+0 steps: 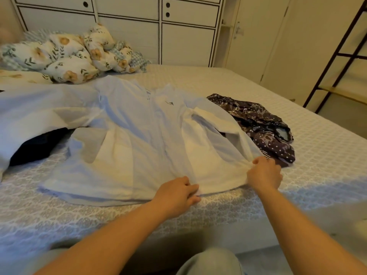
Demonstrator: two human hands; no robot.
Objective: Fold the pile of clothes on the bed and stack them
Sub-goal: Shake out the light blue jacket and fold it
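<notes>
Both hands, left [176, 192] and right [264, 173], pinch the hem of a white jacket [139, 135] spread on the bed [317, 155], apparently smoothing it before the first fold.

Bed [297, 135] w/ jacket [139, 139], duvet [69, 56]

Home bedroom, no question about it.
A made bed [297, 135] with a patterned cover fills the view, a floral duvet [65, 56] lies bunched at the far side, clothes [139, 135] are spread on top, white panelled wardrobe doors [178, 36] line the wall behind, and a dark-framed shelf [337, 76] stands at the right.
</notes>
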